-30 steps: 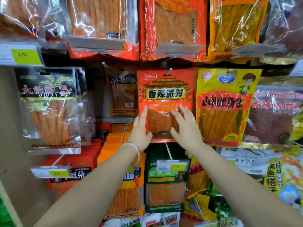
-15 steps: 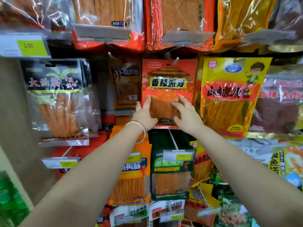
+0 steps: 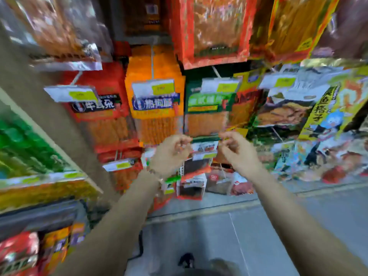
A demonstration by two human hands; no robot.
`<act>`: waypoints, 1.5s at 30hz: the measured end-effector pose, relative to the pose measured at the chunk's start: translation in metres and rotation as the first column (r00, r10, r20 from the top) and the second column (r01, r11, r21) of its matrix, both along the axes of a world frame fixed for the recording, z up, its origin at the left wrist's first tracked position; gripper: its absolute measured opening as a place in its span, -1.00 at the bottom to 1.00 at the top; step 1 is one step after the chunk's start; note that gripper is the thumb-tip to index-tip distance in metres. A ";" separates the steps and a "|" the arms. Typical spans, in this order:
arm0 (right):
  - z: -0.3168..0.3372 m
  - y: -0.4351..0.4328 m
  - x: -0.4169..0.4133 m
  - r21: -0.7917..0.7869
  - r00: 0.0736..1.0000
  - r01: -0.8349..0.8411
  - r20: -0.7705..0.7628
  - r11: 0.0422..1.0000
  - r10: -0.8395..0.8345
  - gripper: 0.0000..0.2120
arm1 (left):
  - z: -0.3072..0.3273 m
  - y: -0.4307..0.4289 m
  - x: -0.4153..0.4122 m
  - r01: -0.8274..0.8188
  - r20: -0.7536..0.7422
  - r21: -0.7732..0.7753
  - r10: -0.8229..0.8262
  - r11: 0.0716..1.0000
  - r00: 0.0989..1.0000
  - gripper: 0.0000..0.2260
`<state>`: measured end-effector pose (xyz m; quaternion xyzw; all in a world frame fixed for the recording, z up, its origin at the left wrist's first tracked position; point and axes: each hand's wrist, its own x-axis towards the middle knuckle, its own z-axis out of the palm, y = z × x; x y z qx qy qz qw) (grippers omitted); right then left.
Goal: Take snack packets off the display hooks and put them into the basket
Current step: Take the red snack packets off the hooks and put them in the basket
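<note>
Under the green packet and orange packet, the left hand and right hand are hovering, fingers curled; grip too blurred to tell.

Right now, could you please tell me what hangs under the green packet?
A small packet with a yellow price tag, between the left hand and right hand. Anything behind the hands is covered; blur hides the print.

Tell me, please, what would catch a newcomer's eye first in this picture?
The left hand and right hand hover side by side mid-frame, fingers curled; blur hides any grip. Behind them hangs a wall of snack packets, the orange packet brightest, just above the left hand.
</note>
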<state>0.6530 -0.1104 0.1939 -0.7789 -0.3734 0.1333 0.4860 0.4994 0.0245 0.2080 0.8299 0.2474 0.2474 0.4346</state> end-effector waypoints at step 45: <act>-0.182 0.138 -0.595 -0.371 0.585 -0.788 -0.700 0.491 0.410 -0.87 | -0.199 -0.039 -0.685 -0.850 -0.683 -0.511 0.540 0.127 0.491 -0.82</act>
